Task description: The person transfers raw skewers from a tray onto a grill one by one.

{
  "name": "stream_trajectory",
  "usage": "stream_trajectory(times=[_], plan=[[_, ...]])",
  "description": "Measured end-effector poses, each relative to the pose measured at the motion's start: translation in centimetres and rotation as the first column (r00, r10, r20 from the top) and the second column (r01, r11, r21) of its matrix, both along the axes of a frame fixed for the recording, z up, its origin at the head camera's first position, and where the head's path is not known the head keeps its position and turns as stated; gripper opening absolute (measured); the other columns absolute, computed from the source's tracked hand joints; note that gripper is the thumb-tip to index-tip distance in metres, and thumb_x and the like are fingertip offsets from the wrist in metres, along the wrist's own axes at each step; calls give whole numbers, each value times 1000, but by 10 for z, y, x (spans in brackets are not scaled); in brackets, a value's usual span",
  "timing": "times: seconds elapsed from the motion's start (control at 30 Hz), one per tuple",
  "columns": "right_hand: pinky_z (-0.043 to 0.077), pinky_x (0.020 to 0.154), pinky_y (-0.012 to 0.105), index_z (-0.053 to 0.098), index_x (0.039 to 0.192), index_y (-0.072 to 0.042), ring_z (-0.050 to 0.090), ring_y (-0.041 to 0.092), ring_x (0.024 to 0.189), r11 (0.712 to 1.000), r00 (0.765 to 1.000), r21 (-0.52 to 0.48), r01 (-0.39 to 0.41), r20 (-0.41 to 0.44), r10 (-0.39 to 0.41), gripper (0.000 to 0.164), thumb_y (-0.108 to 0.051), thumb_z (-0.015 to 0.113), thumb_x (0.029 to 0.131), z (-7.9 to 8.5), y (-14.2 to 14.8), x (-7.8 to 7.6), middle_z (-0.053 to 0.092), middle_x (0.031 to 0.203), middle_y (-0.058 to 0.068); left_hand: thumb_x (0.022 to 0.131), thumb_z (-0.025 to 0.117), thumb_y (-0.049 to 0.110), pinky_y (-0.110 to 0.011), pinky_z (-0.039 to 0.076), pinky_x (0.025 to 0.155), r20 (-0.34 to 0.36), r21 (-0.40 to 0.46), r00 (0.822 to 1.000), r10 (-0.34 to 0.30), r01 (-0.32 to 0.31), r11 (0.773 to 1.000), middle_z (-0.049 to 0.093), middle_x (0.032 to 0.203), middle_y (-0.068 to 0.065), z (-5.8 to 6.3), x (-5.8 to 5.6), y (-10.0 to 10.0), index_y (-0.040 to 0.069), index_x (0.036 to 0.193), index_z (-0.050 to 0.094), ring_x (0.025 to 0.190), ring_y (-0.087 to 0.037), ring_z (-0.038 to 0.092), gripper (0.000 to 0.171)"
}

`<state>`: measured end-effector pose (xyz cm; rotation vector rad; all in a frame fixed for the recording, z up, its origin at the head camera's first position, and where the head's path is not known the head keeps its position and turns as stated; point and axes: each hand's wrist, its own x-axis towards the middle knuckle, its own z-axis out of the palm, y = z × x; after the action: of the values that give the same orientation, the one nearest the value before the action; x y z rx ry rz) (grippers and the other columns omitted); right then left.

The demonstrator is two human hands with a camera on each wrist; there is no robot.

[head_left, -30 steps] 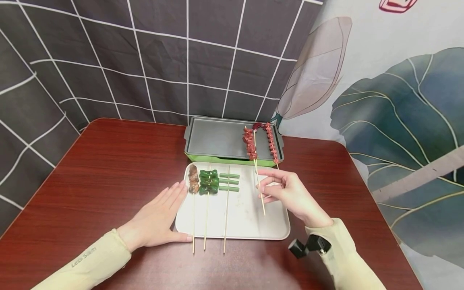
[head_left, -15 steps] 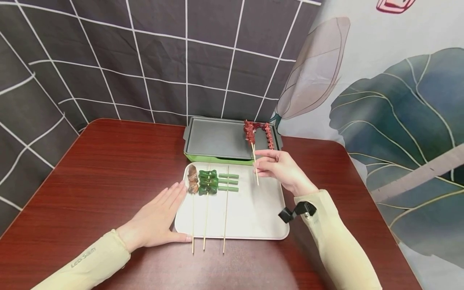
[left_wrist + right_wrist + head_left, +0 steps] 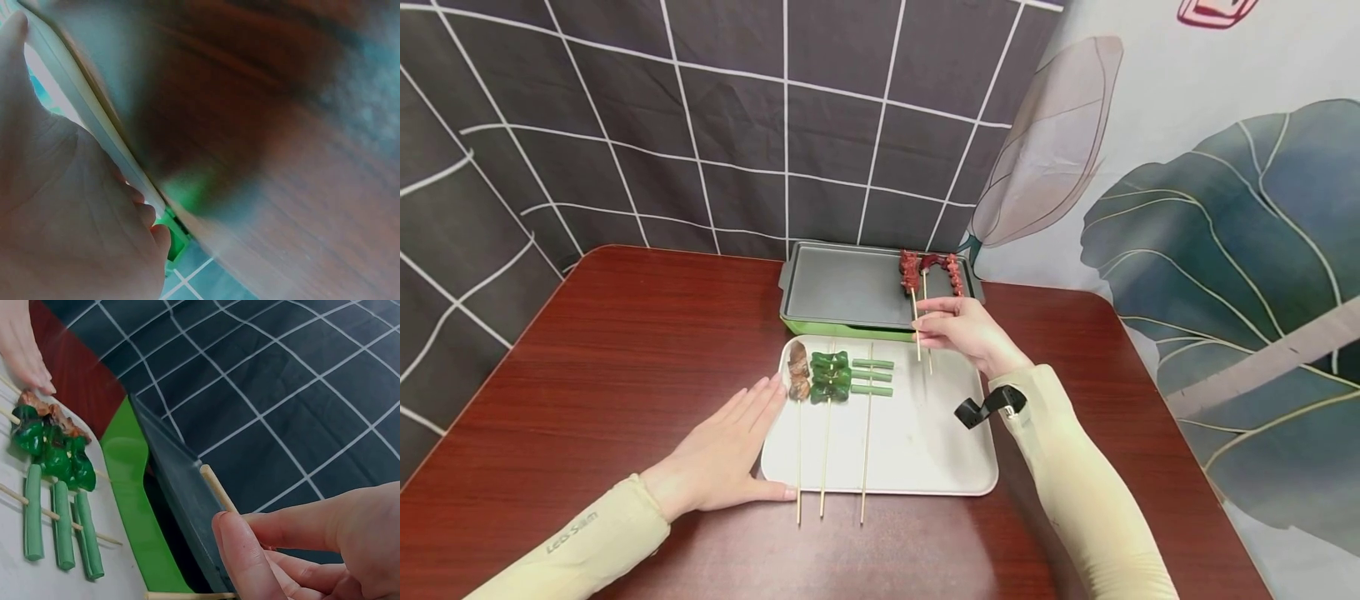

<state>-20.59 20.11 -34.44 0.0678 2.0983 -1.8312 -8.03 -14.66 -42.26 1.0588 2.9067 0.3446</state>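
One red skewer (image 3: 909, 272), pinched by the right hand (image 3: 964, 332), has been shifted leftward over the griddle (image 3: 842, 285), apparently for spacing; tray (image 3: 932, 462) touched by straight-fingered left hand (image 3: 727, 454).

Consists of a red-brown wood-grain table (image 3: 610, 358) with rounded far corners. Carries a griddle (image 3: 850, 287) near the middle of the far edge, with a dark grey plate over a green base (image 3: 134, 506). Carries a white tray (image 3: 932, 454) just in front, laid flat, long side parallel to the griddle; cannot tell whether touching. Shows streaked grain at left, pale sheen before the tray's near edge.
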Motion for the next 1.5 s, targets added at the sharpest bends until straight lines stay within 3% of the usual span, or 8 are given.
stream_trajectory(times=[0.27, 0.57, 0.83, 1.1, 1.37, 1.5], plan=[[61, 73, 27, 50, 139, 15, 71, 13, 73, 999, 1000, 36, -16, -11, 16, 45, 9, 59, 96, -2, 1, -1, 71, 106, 26, 83, 51, 85, -51, 25, 120, -6, -7, 1000, 1, -1, 1000, 28, 160, -27, 0, 0, 0, -12, 154, 30, 148, -40, 26, 122], [61, 76, 29, 56, 136, 10, 72, 15, 76, 987, 998, 157, -19, -58, 29, 42, 3, 65, 95, -2, 1, 3, 72, 105, 22, 83, 51, 85, -51, 26, 120, -11, -2, 1000, -3, 3, 1000, 28, 160, -27, -1, 0, 0, -12, 154, 29, 148, -41, 27, 122], [61, 82, 36, 60, 135, 4, 72, 34, 94, 978, 994, 206, 5, -107, 18, 42, -4, 67, 95, 3, 2, 9, 72, 110, 21, 83, 52, 84, -50, 24, 120, -3, 2, 1000, 5, -5, 1000, 28, 160, -27, -2, 1, 0, -12, 154, 29, 148, -40, 26, 121], [61, 80, 35, 62, 132, 7, 74, 24, 86, 983, 984, 181, -28, -166, 58, 41, -5, 70, 93, 3, -4, 32, 74, 104, 18, 83, 51, 84, -51, 25, 120, -9, 2, 1000, 1, -1, 1000, 28, 160, -27, -2, 0, 0, -12, 154, 30, 148, -40, 27, 122], [62, 79, 38, 67, 121, 10, 74, 32, 87, 987, 979, 138, -81, -176, 105, 34, -5, 74, 91, -1, -10, 66, 74, 98, 19, 83, 54, 83, -50, 23, 121, -10, 9, 1000, 3, -3, 1000, 28, 161, -27, -3, 1, 0, -12, 154, 30, 149, -40, 26, 121], [62, 79, 37, 66, 120, 11, 74, 29, 86, 985, 978, 134, -113, -158, 134, 35, -5, 74, 90, -9, -11, 79, 74, 98, 21, 84, 53, 83, -50, 24, 121, -15, 8, 1000, -1, 1, 1000, 28, 160, -27, -2, 1, 0, -13, 153, 30, 148, -40, 26, 121]])
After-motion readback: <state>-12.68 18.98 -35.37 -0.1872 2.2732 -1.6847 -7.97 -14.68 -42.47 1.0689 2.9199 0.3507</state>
